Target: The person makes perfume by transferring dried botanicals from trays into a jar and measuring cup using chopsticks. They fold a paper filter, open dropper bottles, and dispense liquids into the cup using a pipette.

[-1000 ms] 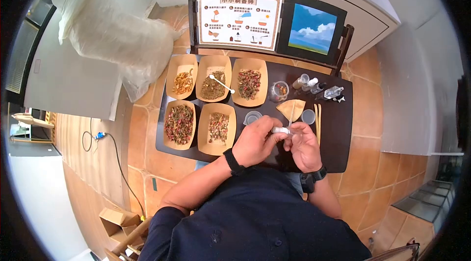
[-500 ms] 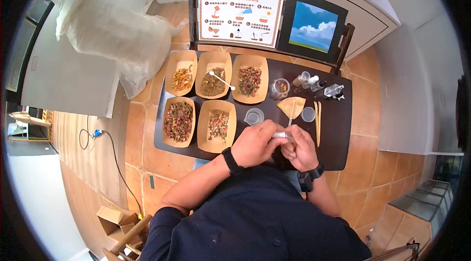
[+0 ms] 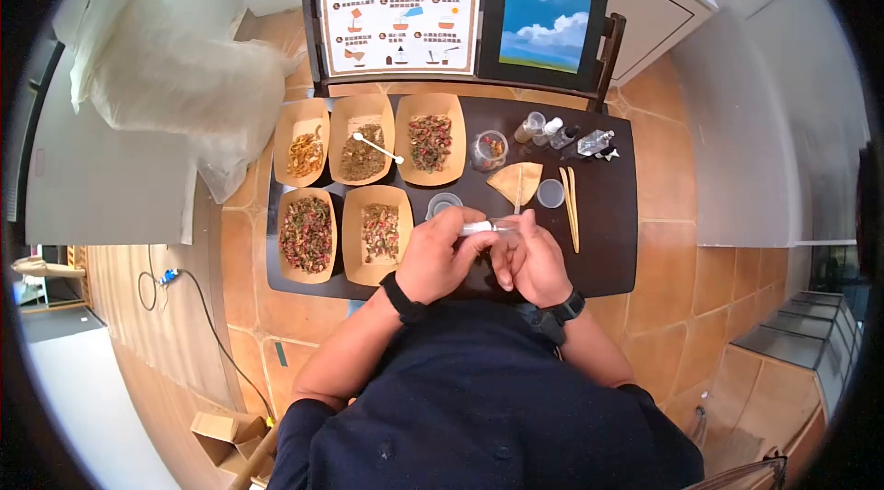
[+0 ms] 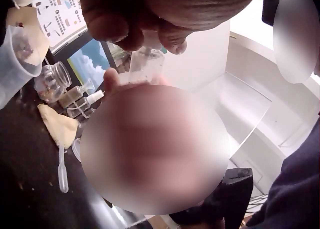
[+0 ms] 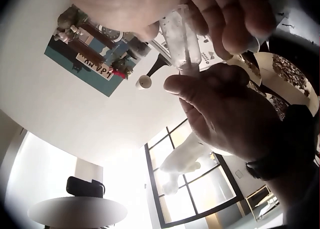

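In the head view my left hand (image 3: 433,250) pinches the white top end of a small clear bottle (image 3: 479,227) over the table's near side. At its clear end, the fingertips of my right hand (image 3: 534,260) hold it. The see-through body of the bottle (image 5: 181,41) lies tilted between both hands in the right wrist view. A blur covers most of the right hand in the left wrist view. Just beyond the hands are a clear plastic cup (image 3: 444,204) and a folded tan filter paper (image 3: 516,180) with a plastic dropper (image 4: 62,176) against it.
Paper trays (image 3: 380,237) of dried petals and herbs fill the left of the table (image 3: 603,260). A white spoon (image 3: 378,147) lies across one. Further right are a jar (image 3: 488,150), several small bottles (image 3: 552,129), a round lid (image 3: 551,193) and wooden sticks (image 3: 573,209). A picture sign (image 3: 401,25) stands behind.
The head view has shifted, so the table sits further left. Both hands have moved slightly left over the table with the bottle, and more of its clear body shows between them.
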Action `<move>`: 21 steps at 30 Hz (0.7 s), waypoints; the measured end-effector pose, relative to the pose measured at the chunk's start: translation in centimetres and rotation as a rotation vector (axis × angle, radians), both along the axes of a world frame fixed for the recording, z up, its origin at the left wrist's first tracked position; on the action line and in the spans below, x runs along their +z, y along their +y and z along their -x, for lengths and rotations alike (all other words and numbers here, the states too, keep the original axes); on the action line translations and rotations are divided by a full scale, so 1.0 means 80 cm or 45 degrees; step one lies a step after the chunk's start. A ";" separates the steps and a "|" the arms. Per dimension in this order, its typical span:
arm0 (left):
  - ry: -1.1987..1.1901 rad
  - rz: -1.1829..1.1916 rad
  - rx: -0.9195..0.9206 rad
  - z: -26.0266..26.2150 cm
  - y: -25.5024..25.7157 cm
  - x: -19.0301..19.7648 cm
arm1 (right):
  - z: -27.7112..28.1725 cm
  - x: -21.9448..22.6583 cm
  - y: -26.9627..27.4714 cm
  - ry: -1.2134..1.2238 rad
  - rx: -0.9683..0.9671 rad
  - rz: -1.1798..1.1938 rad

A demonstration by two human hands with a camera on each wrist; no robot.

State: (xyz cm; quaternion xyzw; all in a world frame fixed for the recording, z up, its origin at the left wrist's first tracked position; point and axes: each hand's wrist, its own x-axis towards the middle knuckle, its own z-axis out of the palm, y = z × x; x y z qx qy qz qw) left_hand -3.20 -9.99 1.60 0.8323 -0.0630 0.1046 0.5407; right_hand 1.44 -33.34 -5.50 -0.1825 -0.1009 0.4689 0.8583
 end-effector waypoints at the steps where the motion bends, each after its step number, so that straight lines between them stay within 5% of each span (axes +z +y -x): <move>1: 0.031 -0.007 -0.007 0.001 0.001 0.000 | 0.003 0.004 0.004 -0.062 -0.063 0.035; 2: 0.033 -0.003 -0.014 0.001 0.003 0.000 | 0.010 0.014 0.017 -0.061 -0.071 0.039; 4: 0.034 0.048 0.014 0.002 0.005 0.000 | 0.026 0.042 0.045 -0.304 -0.617 0.636; 6: 0.005 0.052 -0.001 0.001 0.006 0.003 | 0.019 0.061 0.044 -0.139 -0.627 0.632; 8: -0.002 0.067 -0.021 0.000 0.006 0.003 | 0.007 0.056 0.024 0.073 -0.245 0.359; 11: -0.006 0.022 -0.014 -0.001 0.007 -0.002 | -0.001 0.029 0.014 0.066 -0.090 0.123; 14: 0.159 0.262 0.051 -0.001 0.006 -0.003 | 0.017 0.046 0.034 -0.144 -0.471 0.442; 21: 0.314 0.733 0.199 -0.003 0.023 -0.024 | 0.003 0.030 0.020 -0.079 -0.603 0.364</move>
